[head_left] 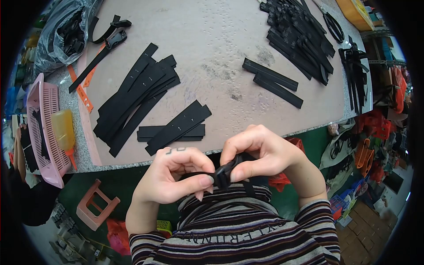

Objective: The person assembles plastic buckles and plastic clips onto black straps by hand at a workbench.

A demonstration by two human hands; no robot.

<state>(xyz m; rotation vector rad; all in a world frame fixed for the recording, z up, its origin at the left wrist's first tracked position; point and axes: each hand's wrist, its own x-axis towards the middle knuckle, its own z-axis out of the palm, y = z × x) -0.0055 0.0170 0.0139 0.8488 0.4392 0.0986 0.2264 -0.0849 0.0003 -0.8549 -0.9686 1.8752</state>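
Black plastic buckle [224,173], light and rigid, probably threaded on limp webbing, is pinched between left hand [174,176] and right hand [260,154].

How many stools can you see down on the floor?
1. A single pink plastic stool stands on the green floor at lower left, below the table edge and beside the person's left arm. Others could be hidden under the table or outside the picture.
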